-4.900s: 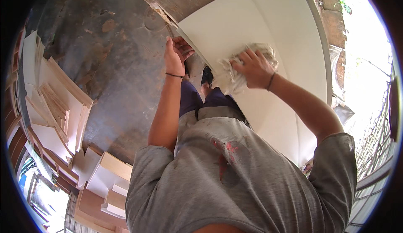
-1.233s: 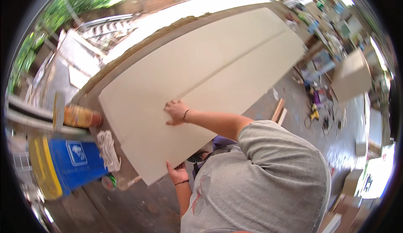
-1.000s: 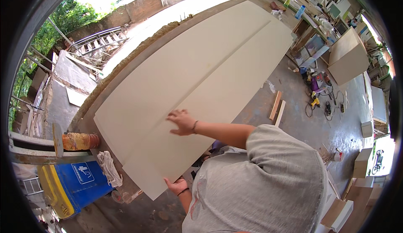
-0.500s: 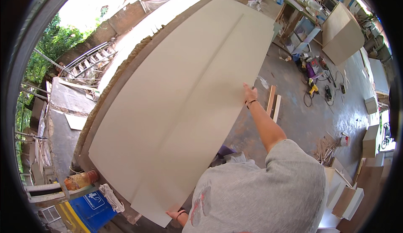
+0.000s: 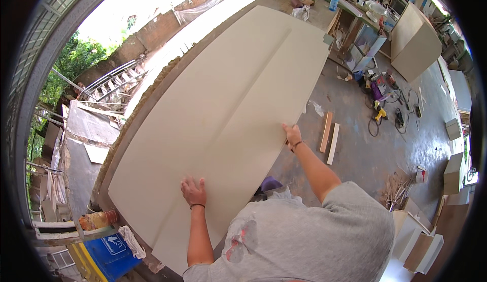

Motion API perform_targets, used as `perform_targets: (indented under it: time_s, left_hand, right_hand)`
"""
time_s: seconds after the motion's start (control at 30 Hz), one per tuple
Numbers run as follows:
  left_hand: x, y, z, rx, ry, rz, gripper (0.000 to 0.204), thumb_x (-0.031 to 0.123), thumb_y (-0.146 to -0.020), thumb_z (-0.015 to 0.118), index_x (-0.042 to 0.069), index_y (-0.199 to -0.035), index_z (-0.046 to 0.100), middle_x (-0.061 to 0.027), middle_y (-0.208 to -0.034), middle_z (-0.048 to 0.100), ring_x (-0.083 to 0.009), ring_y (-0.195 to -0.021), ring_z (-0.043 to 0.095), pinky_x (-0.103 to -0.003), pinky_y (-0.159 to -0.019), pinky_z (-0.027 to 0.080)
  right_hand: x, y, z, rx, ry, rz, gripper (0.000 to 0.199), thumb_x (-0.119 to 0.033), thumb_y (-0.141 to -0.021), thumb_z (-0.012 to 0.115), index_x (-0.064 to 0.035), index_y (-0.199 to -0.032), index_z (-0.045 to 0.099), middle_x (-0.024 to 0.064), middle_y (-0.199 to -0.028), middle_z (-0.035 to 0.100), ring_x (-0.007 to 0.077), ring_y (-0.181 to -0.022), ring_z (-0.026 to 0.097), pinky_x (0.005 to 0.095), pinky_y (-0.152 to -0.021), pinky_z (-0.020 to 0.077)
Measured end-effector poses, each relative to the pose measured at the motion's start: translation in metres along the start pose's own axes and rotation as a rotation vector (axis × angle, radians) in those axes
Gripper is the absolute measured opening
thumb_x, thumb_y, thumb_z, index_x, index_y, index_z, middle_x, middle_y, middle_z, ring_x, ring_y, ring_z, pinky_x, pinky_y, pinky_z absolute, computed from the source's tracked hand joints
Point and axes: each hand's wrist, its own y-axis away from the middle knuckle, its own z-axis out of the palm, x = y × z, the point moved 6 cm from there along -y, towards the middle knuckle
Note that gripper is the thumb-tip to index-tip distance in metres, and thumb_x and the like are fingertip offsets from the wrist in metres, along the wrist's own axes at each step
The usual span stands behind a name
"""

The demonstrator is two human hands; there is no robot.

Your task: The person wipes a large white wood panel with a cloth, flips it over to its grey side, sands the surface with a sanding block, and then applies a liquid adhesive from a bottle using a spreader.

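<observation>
A large off-white board (image 5: 208, 94) lies slantwise in front of me, with a faint lengthwise stripe along its face. On its lower part rests my left hand (image 5: 193, 191), palm down and fingers spread. My right hand (image 5: 292, 136) holds the board's right edge about halfway along, its thumb on the face; the fingers below the edge are partly hidden. Whatever supports the board is mostly covered by it.
Two wooden strips (image 5: 326, 132) lie on the floor right of the board. Beyond are a yellow power drill (image 5: 380, 113), cords and other tools. A box-shaped cabinet (image 5: 416, 43) stands far right. A rough ledge edge (image 5: 152, 84) borders the left; a blue bin (image 5: 112, 254) is lower left.
My left hand has left the board's near end and now lies flat on its face. My right hand has come nearer along the right edge. The board sits slightly lower in view.
</observation>
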Motion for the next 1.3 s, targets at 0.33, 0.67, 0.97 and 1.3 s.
perform_targets:
  time_s: [0.33,0.67,0.97,1.3]
  left_hand:
    - [0.025,0.015,-0.004,-0.201,0.016,-0.057,0.068,0.066,-0.066,0.057,0.002,-0.090,0.056,-0.0150,-0.093,0.056,-0.0332,-0.089,0.054,-0.044,-0.078,0.042]
    - [0.047,0.117,-0.119,-0.166,0.060,-0.013,0.060,0.066,-0.064,0.057,0.008,-0.075,0.056,-0.0105,-0.077,0.060,-0.0294,-0.075,0.059,-0.041,-0.065,0.046]
    - [0.058,0.247,-0.126,0.139,0.186,-0.101,0.033,0.043,-0.071,0.061,0.013,-0.083,0.055,-0.0012,-0.075,0.057,-0.0201,-0.074,0.059,-0.034,-0.062,0.043]
    - [0.060,0.346,-0.070,0.391,0.369,-0.338,0.036,0.042,-0.070,0.063,0.012,-0.090,0.057,-0.0040,-0.083,0.056,-0.0246,-0.083,0.057,-0.039,-0.067,0.043]
  right_hand:
    - [0.012,0.020,-0.029,0.243,-0.214,0.177,0.062,-0.043,-0.080,0.058,0.0027,-0.118,0.041,0.0166,-0.107,0.053,0.0265,-0.090,0.056,0.0383,-0.076,0.0475]
    - [0.067,0.023,-0.037,-0.166,-0.489,0.414,0.080,-0.068,-0.076,0.035,-0.0111,-0.132,0.033,0.0096,-0.137,0.028,0.0225,-0.126,0.019,0.0407,-0.104,0.0140]
    - [0.026,0.017,-0.037,-0.501,-0.127,0.344,0.077,-0.074,-0.070,0.035,-0.0135,-0.117,0.031,0.0073,-0.121,0.025,0.0257,-0.111,0.022,0.0428,-0.096,0.0155]
    - [-0.006,-0.028,0.058,-1.064,-0.135,0.284,0.058,-0.073,-0.072,0.038,-0.0157,-0.085,0.037,0.0019,-0.085,0.034,0.0185,-0.077,0.031,0.0378,-0.077,0.0279]
